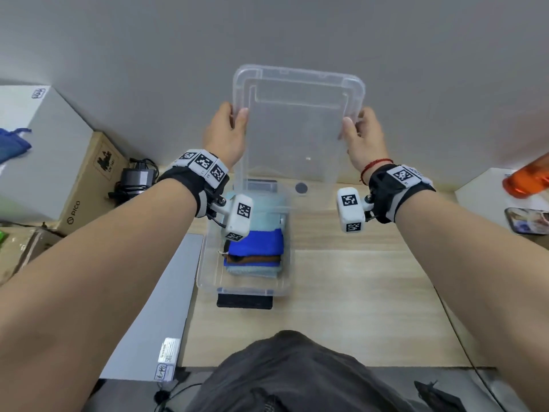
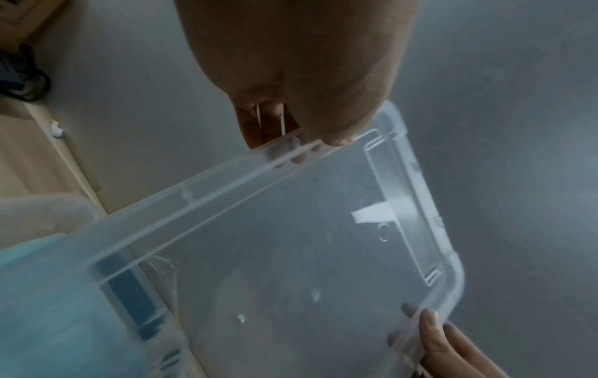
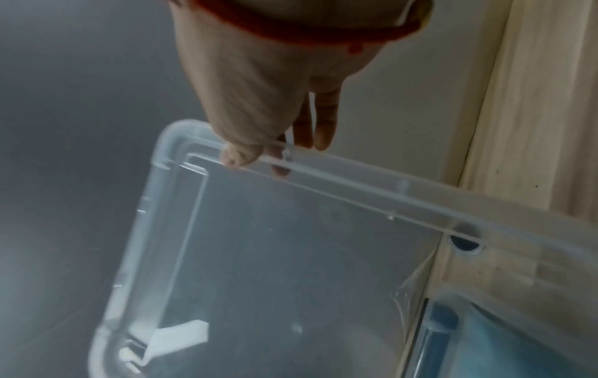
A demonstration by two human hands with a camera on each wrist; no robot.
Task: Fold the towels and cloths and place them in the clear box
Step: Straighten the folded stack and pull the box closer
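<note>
I hold a clear plastic lid tilted up in front of the grey wall. My left hand grips its left long edge and my right hand grips the right one, thumbs on the near face. In the wrist views the lid fills the frame, pinched at the rim. Below it on the wooden table stands the clear box. Inside lies a stack of folded cloths, bright blue on top, brown and pale blue beneath, with a pale teal towel behind it.
A black pad lies just in front of the box. A grey flat slab lies left of it. A cardboard box, a charger with cables and a blue cloth sit far left. An orange bottle is at the right.
</note>
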